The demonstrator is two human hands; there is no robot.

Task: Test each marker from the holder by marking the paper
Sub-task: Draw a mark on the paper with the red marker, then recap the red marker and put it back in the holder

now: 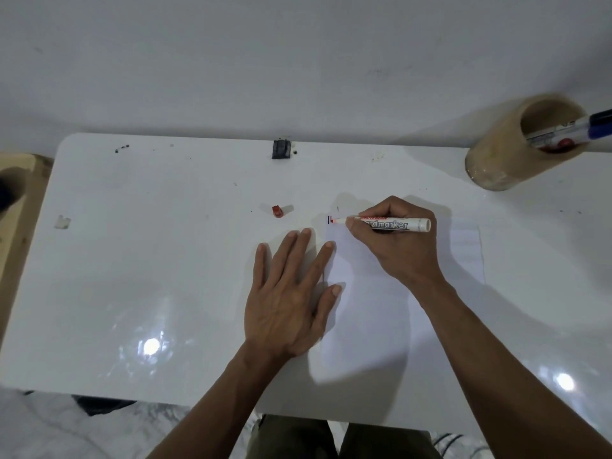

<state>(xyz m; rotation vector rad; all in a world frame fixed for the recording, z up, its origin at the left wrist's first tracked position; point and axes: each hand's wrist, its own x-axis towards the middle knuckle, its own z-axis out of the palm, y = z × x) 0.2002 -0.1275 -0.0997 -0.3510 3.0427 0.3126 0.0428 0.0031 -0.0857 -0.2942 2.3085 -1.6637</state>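
A white marker (394, 224) w/ red tip is gripped in the right hand (397, 240), fingers pinched round the barrel near the nib; barrel lies approx. level, tail pointing right. Nib is pressed at the top-left corner of the paper (374, 313), just beside short red and dark strokes (331, 220) already drawn there. The left hand (291, 293) is laid flat, palm down, fingers spread, nothing grasped; index and thumb rest on the paper's left edge, other fingers on the table (149, 260).

A red cap (277, 211) is seen on the table, left of the nib and apart from the paper, beyond the left fingertips. The holder (510, 150), a tan cylinder, stands at far right of the table, well apart from the paper. Inside it a blue-capped marker (596, 127) is leaned against the rim, sticking out to the right; something red is seen at the bottom, too blurred to identify.

A small dark block (281, 149) sits at the table's far edge, centre. A small pale scrap (62, 222) lies near the left edge. Dark specks are scattered along the far side. Glare spots are reflected on the glossy top.
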